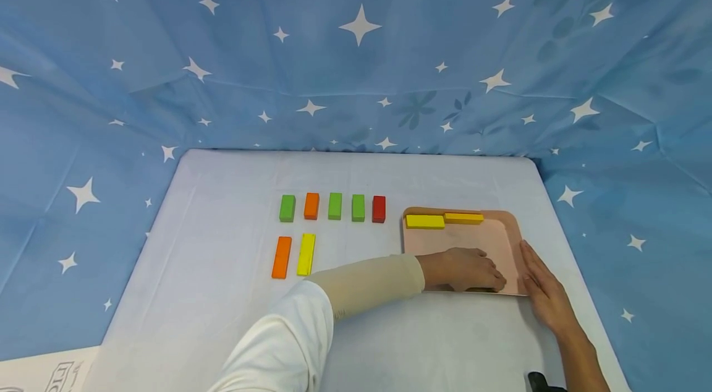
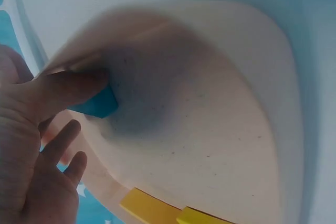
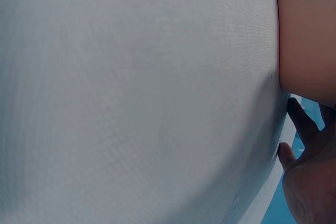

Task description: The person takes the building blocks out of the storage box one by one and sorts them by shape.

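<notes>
Head and left wrist views: left hand [image 1: 463, 268] pinches partly hidden blue-green block [image 2: 101, 103] inside pink rectangular tray [image 1: 478, 240], near side. Right hand [image 1: 549, 299], fingers extended, touches tray's right rim. 2 yellow rectangular blocks [image 1: 425, 222] line tray's far wall; 7 coloured blocks [image 1: 335, 206] sit left of tray.

The left arm [image 1: 369, 284], covered to the wrist in white and beige, slanted from the near side of the table [image 1: 222, 318] toward its right edge. The left hand [image 1: 467, 269] lay palm down at its end, thumb and fingers bent in a pinch. The right forearm [image 1: 581, 355], bare, ran beside the table's right edge; the right hand [image 1: 547, 293] had extended fingers angled toward the far edge, thumb apart.
</notes>
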The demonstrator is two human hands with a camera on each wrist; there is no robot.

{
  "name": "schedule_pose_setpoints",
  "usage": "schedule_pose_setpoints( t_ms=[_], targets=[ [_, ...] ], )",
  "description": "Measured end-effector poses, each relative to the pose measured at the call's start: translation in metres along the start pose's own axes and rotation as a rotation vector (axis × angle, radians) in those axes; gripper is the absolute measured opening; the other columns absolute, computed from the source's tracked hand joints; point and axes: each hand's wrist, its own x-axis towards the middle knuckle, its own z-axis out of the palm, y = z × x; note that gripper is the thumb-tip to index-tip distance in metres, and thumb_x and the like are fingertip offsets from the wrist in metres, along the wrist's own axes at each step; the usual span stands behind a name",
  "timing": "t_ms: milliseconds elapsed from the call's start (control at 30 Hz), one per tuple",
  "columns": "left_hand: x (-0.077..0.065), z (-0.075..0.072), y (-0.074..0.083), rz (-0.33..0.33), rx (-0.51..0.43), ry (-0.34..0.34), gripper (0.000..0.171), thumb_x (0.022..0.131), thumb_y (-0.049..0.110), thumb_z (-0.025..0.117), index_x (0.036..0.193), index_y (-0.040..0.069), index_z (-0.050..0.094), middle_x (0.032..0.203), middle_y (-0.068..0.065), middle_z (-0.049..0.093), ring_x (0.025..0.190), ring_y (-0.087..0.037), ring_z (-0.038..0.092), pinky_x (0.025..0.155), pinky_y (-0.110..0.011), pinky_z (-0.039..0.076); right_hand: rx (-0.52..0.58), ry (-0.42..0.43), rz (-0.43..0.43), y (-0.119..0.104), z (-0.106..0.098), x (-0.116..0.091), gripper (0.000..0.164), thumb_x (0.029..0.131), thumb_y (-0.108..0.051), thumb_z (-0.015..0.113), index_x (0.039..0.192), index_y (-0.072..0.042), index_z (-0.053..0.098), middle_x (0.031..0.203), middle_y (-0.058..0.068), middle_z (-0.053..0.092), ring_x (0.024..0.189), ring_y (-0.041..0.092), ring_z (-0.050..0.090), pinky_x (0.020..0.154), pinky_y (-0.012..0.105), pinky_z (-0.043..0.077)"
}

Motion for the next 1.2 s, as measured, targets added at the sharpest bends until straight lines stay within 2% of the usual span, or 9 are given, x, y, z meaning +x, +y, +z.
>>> schedule_pose_setpoints(
  t_ms=[100,233,367,467,633,800,1033,1100,1200],
  targets=[
    [0.0,0.003,-0.002,0.019,0.004,0.036,0.032,0.111,0.026,0.047,0.141,0.038,0.052,0.152,0.023,0.045,0.143,0.0,0.041,0.129,-0.027,0.017,-0.011,0.008,-0.012,-0.001,0.001,0.0,0.062,0.11,-0.007,0.041,0.167,-0.02,0.022,0.173,0.014,0.023,0.156,-0.008,0.007,0.121,0.008,0.001],
    [-0.001,0.007,-0.005,0.029,0.047,0.059,0.031,0.111,0.031,0.044,0.14,0.032,0.053,0.143,0.017,0.047,0.134,-0.001,0.047,0.127,-0.025,0.021,-0.012,0.014,-0.019,-0.002,0.002,0.0,0.061,0.11,-0.006,0.042,0.167,-0.018,0.023,0.172,0.016,0.023,0.155,-0.01,0.007,0.118,0.006,0.001],
    [-0.007,0.011,-0.011,-0.007,-0.001,0.071,0.036,0.106,0.026,0.056,0.142,0.03,0.051,0.14,0.015,0.043,0.119,-0.003,0.052,0.109,-0.016,0.039,-0.014,0.015,-0.014,-0.002,0.002,0.001,0.061,0.11,-0.007,0.041,0.167,-0.02,0.022,0.172,0.016,0.024,0.155,-0.01,0.007,0.122,0.01,0.0],
    [-0.017,0.013,-0.017,-0.046,-0.077,0.079,0.047,0.101,0.022,0.065,0.144,0.029,0.05,0.143,0.015,0.041,0.111,-0.005,0.051,0.097,-0.013,0.044,-0.016,0.013,-0.012,-0.002,0.002,0.001,0.061,0.11,-0.007,0.041,0.167,-0.02,0.022,0.172,0.016,0.023,0.156,-0.008,0.006,0.123,0.011,-0.001],
    [-0.037,0.012,-0.028,-0.113,-0.138,0.095,0.061,0.097,0.024,0.071,0.152,0.028,0.044,0.159,0.013,0.033,0.116,-0.007,0.049,0.098,-0.013,0.045,-0.02,0.001,0.006,-0.003,0.002,0.001,0.06,0.111,-0.01,0.04,0.167,-0.021,0.02,0.173,0.015,0.022,0.16,0.002,0.006,0.124,0.014,-0.003],
    [-0.059,0.014,-0.039,-0.168,-0.169,0.159,0.067,0.093,0.027,0.077,0.152,0.025,0.044,0.156,0.007,0.034,0.118,-0.009,0.048,0.099,-0.013,0.043,-0.022,0.003,0.006,-0.004,0.002,0.001,0.06,0.111,-0.01,0.04,0.167,-0.02,0.02,0.172,0.016,0.022,0.16,0.001,0.005,0.124,0.013,-0.004],
    [-0.101,0.021,-0.048,-0.316,-0.406,0.245,0.083,0.085,0.025,0.085,0.157,0.026,0.043,0.163,0.005,0.03,0.132,-0.009,0.042,0.104,-0.017,0.047,-0.034,0.002,0.007,-0.003,0.002,0.001,0.061,0.111,-0.009,0.04,0.167,-0.019,0.02,0.173,0.013,0.021,0.156,-0.008,0.003,0.121,0.008,-0.004],
    [-0.114,0.023,-0.051,-0.343,-0.454,0.287,0.083,0.084,0.024,0.085,0.157,0.023,0.044,0.163,0.003,0.032,0.136,-0.012,0.042,0.105,-0.021,0.049,-0.04,0.0,0.02,-0.004,0.003,0.001,0.061,0.111,-0.009,0.039,0.167,-0.02,0.019,0.173,0.013,0.021,0.158,-0.004,0.003,0.123,0.012,-0.004],
    [-0.134,0.027,-0.054,-0.36,-0.518,0.36,0.083,0.084,0.024,0.086,0.156,0.017,0.047,0.163,-0.001,0.035,0.141,-0.016,0.041,0.11,-0.024,0.047,-0.03,-0.007,0.051,-0.005,0.004,0.0,0.061,0.111,-0.01,0.038,0.167,-0.022,0.018,0.174,0.011,0.019,0.161,0.007,0.004,0.13,0.027,-0.002]
  ],
)
